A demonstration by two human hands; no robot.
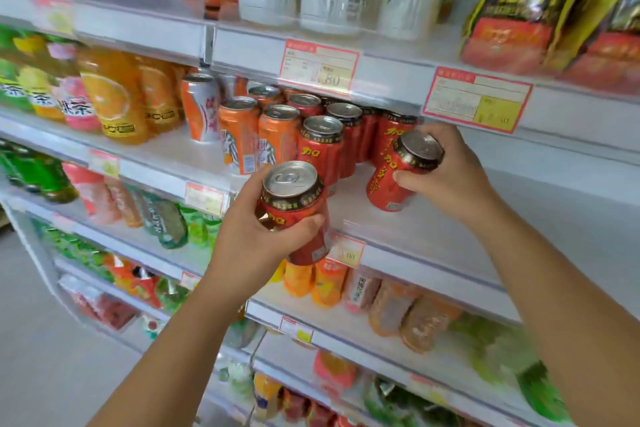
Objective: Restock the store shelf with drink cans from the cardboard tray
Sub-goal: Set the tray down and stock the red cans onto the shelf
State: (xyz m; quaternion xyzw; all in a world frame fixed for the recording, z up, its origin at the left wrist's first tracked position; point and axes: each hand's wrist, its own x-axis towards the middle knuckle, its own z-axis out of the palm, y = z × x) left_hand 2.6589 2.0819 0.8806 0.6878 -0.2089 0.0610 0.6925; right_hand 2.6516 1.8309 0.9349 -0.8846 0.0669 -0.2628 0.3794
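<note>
As right hand [448, 180] holds a can [394, 180], shelved cans [322, 146] crowd behind.

Two hands, left hand [249, 239] and right hand [450, 177]; two held red cans [294, 208] [384, 191]; two front orange cans [239, 139] [278, 137]; two pink price labels [318, 68] [478, 99] overhead.

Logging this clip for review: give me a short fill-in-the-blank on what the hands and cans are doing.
1. The left hand grips the near can, whose body is ____.
2. The right hand holds the far can tilted over the white ____.
3. The striped cans left of the shelved red cans are ____.

Missing words: red; shelf; orange.
</note>
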